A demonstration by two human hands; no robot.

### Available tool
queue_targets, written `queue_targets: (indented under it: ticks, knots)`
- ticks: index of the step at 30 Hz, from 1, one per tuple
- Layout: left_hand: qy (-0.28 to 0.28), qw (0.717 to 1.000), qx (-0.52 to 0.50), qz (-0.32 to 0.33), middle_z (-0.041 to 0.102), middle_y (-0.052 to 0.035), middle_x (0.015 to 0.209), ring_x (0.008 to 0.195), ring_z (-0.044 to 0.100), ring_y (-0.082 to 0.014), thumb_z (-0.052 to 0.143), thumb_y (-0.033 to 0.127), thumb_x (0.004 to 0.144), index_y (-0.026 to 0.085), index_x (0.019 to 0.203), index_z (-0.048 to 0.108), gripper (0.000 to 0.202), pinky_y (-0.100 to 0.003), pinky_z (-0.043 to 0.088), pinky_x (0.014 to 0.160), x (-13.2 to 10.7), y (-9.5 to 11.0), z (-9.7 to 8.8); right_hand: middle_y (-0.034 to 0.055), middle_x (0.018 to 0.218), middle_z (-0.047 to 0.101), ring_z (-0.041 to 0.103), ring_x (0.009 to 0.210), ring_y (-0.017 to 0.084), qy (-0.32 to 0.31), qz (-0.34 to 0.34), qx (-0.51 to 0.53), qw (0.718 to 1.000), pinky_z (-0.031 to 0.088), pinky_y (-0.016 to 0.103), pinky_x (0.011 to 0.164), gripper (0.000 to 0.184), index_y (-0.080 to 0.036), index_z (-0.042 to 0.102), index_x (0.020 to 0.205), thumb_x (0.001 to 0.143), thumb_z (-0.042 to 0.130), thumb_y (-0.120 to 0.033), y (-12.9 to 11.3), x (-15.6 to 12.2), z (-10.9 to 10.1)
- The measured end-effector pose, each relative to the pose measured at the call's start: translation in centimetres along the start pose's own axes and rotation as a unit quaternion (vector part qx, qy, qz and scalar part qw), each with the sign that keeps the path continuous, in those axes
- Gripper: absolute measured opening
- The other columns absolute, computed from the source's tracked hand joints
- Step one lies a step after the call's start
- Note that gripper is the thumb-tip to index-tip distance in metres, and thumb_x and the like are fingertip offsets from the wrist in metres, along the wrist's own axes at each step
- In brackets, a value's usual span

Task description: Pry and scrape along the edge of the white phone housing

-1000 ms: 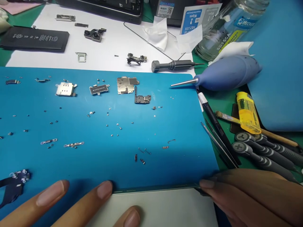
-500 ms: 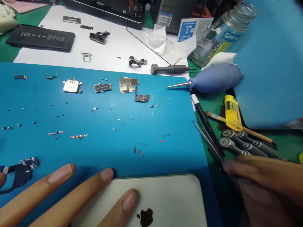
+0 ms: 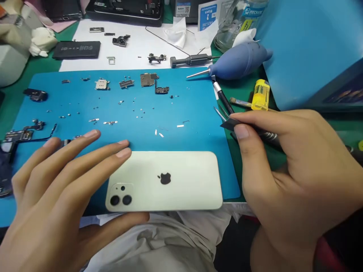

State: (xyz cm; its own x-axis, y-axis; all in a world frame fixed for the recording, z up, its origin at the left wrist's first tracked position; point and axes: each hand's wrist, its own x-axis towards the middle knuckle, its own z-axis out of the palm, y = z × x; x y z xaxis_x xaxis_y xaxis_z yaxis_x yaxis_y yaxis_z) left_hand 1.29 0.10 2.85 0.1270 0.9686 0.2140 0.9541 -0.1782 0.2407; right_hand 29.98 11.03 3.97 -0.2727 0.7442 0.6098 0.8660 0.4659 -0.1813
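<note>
Phone (image 3: 193,185) with Apple logo (image 3: 165,179) lay at the blue mat's (image 3: 198,117) front edge.
Left hand (image 3: 61,189) spread wide around it; right hand (image 3: 289,166) pinched a thin black piece (image 3: 229,123); a packet (image 3: 207,17) read "Wipes 2".

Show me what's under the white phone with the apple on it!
The white phone appears to lie on the blue mat, which shows beyond its far edge and right end. Anything else beneath is covered, and the phone's underside can't be seen.

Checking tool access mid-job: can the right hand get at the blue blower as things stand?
Likely yes: nothing covers the blue blower beyond the right hand, though that hand pinches a thin dark piece.
</note>
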Motion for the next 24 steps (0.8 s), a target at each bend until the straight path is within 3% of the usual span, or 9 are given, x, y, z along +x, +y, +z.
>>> queue_targets:
  ticks: [4, 9, 15, 20, 24]
  knots:
    - [0.01, 1.0, -0.018, -0.008, 0.056, 0.0107, 0.173, 0.167, 0.047, -0.0381, 0.062, 0.071, 0.107, 0.053, 0.174, 0.036, 0.074, -0.066, 0.028, 0.146, -0.2, 0.5, -0.1, 0.0084, 0.113, 0.083, 0.08, 0.111, 0.025, 0.029, -0.016, 0.044, 0.998, 0.062, 0.042, 0.1, 0.015, -0.016, 0.078, 0.12, 0.112, 0.066, -0.013, 0.2, -0.5, 0.6]
    - [0.013, 1.0, -0.017, 0.009, 0.056, 0.0065, 0.174, 0.173, 0.037, -0.0339, 0.063, 0.062, 0.111, 0.041, 0.176, 0.039, 0.073, -0.051, 0.024, 0.148, -0.3, 0.9, -0.4, 0.0097, 0.113, 0.082, 0.08, 0.11, 0.028, 0.007, -0.029, 0.052, 0.998, 0.059, 0.043, 0.097, 0.014, -0.016, 0.078, 0.118, 0.113, 0.065, -0.014, 0.2, -0.5, 0.6]
    - [0.004, 0.997, 0.021, 0.076, 0.048, -0.0122, 0.179, 0.176, 0.03, -0.0351, 0.07, 0.048, 0.111, 0.024, 0.174, 0.044, 0.073, -0.054, 0.018, 0.147, 0.4, 2.4, -0.8, 0.0088, 0.115, 0.082, 0.08, 0.11, 0.029, -0.017, -0.037, 0.043, 0.998, 0.058, 0.042, 0.093, 0.013, -0.019, 0.077, 0.12, 0.112, 0.067, -0.015, 0.5, -0.5, 0.8]
    - [-0.01, 0.995, 0.036, 0.097, 0.047, -0.016, 0.18, 0.178, 0.025, -0.0306, 0.066, 0.06, 0.11, 0.017, 0.176, 0.038, 0.083, -0.053, 0.012, 0.148, 0.7, 2.9, -0.4, 0.0084, 0.111, 0.082, 0.08, 0.104, 0.028, 0.007, -0.055, 0.031, 0.998, 0.06, 0.042, 0.09, 0.012, -0.018, 0.08, 0.118, 0.11, 0.071, -0.016, 0.7, -0.4, 1.0]
    - [0.005, 0.996, 0.036, 0.083, 0.055, -0.0179, 0.172, 0.176, 0.029, -0.031, 0.072, 0.058, 0.106, 0.017, 0.174, 0.041, 0.085, -0.053, 0.015, 0.147, 0.8, 2.2, -0.5, 0.0109, 0.108, 0.081, 0.079, 0.102, 0.034, 0.006, -0.077, 0.022, 0.997, 0.058, 0.047, 0.087, 0.012, -0.017, 0.082, 0.116, 0.107, 0.075, -0.019, 0.9, -0.4, 1.1]
